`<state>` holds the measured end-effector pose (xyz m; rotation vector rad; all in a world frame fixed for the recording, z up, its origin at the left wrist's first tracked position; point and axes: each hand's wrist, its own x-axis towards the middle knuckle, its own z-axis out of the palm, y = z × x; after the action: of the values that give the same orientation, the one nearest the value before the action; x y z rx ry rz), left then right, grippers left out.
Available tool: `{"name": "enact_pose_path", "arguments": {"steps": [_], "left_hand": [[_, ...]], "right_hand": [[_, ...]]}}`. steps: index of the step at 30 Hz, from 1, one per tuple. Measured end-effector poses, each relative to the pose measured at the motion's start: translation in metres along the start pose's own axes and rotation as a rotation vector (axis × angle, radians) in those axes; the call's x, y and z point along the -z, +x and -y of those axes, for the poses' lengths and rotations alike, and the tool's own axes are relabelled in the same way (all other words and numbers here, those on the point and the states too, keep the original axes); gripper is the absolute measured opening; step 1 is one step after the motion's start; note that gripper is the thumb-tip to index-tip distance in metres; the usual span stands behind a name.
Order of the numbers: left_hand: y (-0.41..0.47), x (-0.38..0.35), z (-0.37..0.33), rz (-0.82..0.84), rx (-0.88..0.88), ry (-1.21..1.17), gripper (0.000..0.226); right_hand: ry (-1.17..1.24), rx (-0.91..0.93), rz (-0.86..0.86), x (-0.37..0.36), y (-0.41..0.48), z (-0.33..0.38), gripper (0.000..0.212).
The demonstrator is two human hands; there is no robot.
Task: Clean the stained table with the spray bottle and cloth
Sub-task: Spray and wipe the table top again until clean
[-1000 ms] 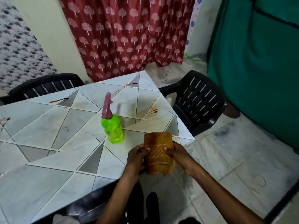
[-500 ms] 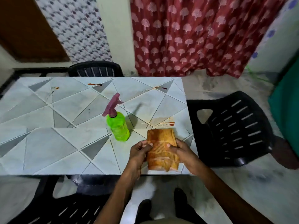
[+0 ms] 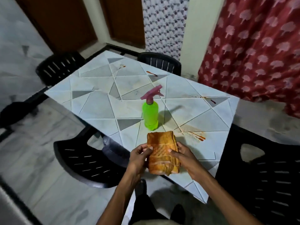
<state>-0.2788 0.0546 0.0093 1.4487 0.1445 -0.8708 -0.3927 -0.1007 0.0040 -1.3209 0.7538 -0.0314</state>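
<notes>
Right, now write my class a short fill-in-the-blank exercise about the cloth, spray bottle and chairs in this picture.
1. The left hand and right hand hold a folded ____ cloth.
2. The spray bottle has a pink head and a ____ body.
3. It stands ____, not tipped, on the table.
4. The chairs by the table are ____.
Missing words: orange; green; upright; black.

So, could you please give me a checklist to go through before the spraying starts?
1. Grip on the cloth: ok, left hand and right hand both hold it, folded.
2. The spray bottle upright on the table: ok.
3. A hand free for the bottle: not ok, both hold the cloth.
4. Stains found: ok, the nearest stain lies right of the cloth; more sit farther back.
5. Liquid in the bottle: cannot tell.
</notes>
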Motion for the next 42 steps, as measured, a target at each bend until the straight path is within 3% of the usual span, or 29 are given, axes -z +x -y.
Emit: {"name": "enact_pose_path", "arguments": {"steps": [8, 12, 19, 23, 27, 29, 32, 34, 37, 42], "left_hand": [[0.019, 0.052, -0.021, -0.121, -0.035, -0.157, 0.007], [0.050, 0.085, -0.039, -0.176, -0.062, -0.133, 0.009], [0.129, 0.144, -0.077, -0.218, -0.009, -0.181, 0.010], [0.181, 0.175, -0.111, -0.186, -0.005, -0.060, 0.023], [0.239, 0.210, -0.148, -0.056, -0.021, 0.189, 0.039], [0.270, 0.227, -0.166, -0.001, -0.058, 0.346, 0.042], [0.316, 0.243, -0.202, 0.020, -0.115, 0.544, 0.049], [0.347, 0.248, -0.224, 0.044, -0.174, 0.679, 0.057], [0.381, 0.243, -0.251, 0.077, -0.219, 0.861, 0.052], [0.422, 0.237, -0.258, 0.003, -0.276, 0.954, 0.046]], "right_hand": [[-0.099, -0.047, 0.159, -0.056, 0.043, 0.017, 0.029], [-0.144, -0.037, 0.114, -0.098, 0.083, 0.024, 0.040], [-0.299, -0.038, -0.010, -0.176, 0.172, 0.046, 0.028], [-0.479, -0.006, -0.003, -0.214, 0.222, 0.064, 0.029], [-0.626, -0.003, -0.032, -0.247, 0.278, 0.079, 0.048], [-0.555, -0.057, -0.039, -0.259, 0.304, 0.084, 0.048], [-0.290, -0.175, -0.047, -0.280, 0.336, 0.090, 0.023], [-0.132, -0.225, -0.094, -0.292, 0.357, 0.094, 0.027], [0.089, -0.289, -0.159, -0.308, 0.384, 0.100, 0.036], [0.036, -0.260, -0.287, -0.321, 0.427, 0.090, 0.032]]}}
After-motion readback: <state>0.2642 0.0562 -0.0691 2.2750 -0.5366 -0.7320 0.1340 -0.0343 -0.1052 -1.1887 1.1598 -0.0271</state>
